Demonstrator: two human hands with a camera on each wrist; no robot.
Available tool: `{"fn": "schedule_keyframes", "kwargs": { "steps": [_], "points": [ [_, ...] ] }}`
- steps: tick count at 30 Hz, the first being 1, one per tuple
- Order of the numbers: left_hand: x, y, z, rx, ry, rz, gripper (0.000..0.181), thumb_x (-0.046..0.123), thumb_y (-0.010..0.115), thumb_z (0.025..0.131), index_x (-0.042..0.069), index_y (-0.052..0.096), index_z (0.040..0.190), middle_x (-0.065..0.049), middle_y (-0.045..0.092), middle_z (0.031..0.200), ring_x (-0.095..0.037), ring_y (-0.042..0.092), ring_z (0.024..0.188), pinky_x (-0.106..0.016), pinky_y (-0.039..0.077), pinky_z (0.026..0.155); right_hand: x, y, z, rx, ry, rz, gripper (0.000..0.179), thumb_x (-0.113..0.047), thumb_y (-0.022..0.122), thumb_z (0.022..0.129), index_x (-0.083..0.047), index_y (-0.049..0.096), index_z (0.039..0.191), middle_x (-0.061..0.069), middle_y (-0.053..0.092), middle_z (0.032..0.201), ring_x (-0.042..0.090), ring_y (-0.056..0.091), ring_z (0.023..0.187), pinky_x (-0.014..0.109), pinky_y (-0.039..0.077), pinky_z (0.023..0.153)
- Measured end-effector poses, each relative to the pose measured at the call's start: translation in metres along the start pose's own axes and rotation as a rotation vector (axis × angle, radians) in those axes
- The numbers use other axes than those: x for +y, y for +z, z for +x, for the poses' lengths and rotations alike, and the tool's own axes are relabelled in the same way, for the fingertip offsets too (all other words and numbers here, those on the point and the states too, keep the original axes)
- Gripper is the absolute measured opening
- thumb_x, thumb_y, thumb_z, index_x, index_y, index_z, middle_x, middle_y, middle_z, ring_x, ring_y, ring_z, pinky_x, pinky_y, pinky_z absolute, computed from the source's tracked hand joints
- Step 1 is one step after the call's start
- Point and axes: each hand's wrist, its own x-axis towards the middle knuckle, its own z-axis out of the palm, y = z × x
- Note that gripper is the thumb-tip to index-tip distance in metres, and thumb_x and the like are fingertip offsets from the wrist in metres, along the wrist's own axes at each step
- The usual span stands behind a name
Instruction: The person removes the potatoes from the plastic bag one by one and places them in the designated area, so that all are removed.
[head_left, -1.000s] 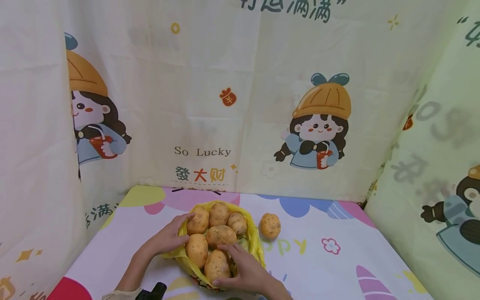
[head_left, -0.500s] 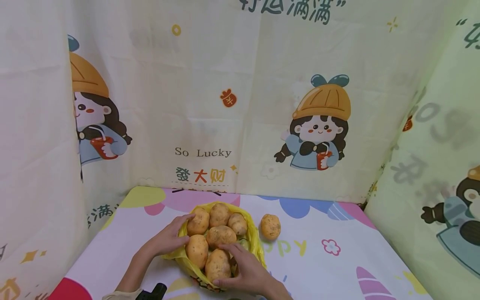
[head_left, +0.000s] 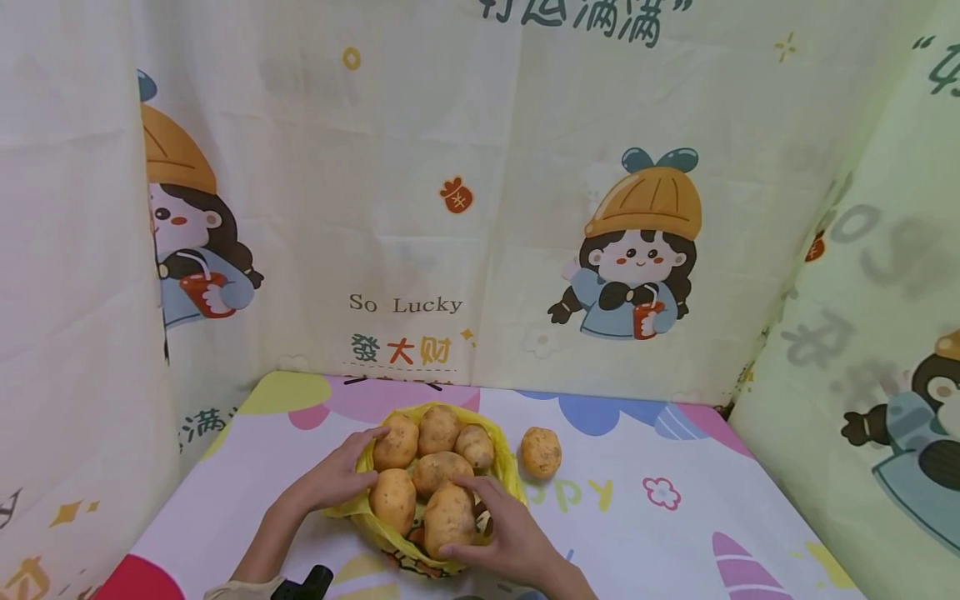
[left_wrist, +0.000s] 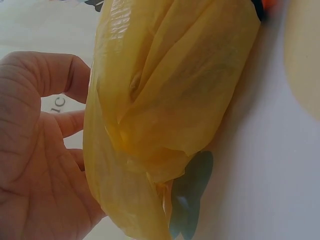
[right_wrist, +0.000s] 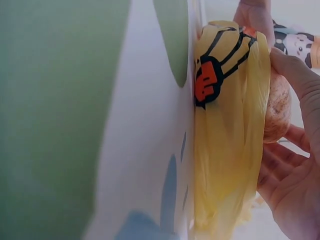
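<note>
A yellow plastic bag (head_left: 365,518) with its mouth spread wide holds several potatoes. My left hand (head_left: 337,477) holds the bag's left rim, with the thumb and fingers at its edge. In the left wrist view the bag's crumpled yellow side (left_wrist: 165,100) lies against those fingers. At the bag's front right, my right hand (head_left: 510,533) grips a potato (head_left: 448,518) between thumb and fingers. The right wrist view shows this potato (right_wrist: 278,107) standing out above the bag's rim. The palm-side fingers are partly hidden behind it.
One loose potato (head_left: 541,452) lies on the table just right of the bag. A colourful printed cloth (head_left: 622,533) covers the table. Light fabric walls (head_left: 420,167) with cartoon figures enclose the back and both sides.
My right hand has shifted slightly right and up with the front potato, uncovering printed plastic where it was. The left hand and the loose potato have stayed in place.
</note>
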Motion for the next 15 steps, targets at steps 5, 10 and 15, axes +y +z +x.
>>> {"fn": "schedule_keyframes", "kwargs": {
  "steps": [5,10,15],
  "points": [
    [0.0,0.0,-0.002,-0.003,0.02,0.0,0.075,0.012,0.064,0.085,0.002,0.038,0.155,-0.026,0.04,0.154,-0.049,0.033,0.144,-0.069,0.029,0.112,0.003,-0.003,-0.005,0.039,-0.019,-0.003,0.078,-0.05,0.078,0.086,-0.014,0.049,0.149,-0.002,0.057,0.135,0.006,0.06,0.105,0.03,0.057,0.084],
    [-0.002,0.001,0.0,0.002,0.022,0.008,0.074,0.012,0.063,0.085,0.002,0.038,0.155,-0.026,0.041,0.153,-0.048,0.034,0.144,-0.069,0.03,0.112,0.003,-0.008,-0.011,0.117,-0.002,-0.051,0.08,-0.053,0.079,0.083,-0.018,0.049,0.149,-0.006,0.056,0.137,0.009,0.059,0.113,0.033,0.056,0.088],
    [-0.001,0.002,0.001,0.007,0.013,0.004,0.074,0.012,0.062,0.086,0.002,0.038,0.155,-0.026,0.04,0.154,-0.047,0.035,0.144,-0.068,0.029,0.113,0.005,-0.016,-0.015,0.178,0.013,-0.037,0.079,-0.05,0.082,0.082,-0.023,0.049,0.148,-0.009,0.057,0.136,0.009,0.059,0.106,0.029,0.055,0.081]
  ]
}}
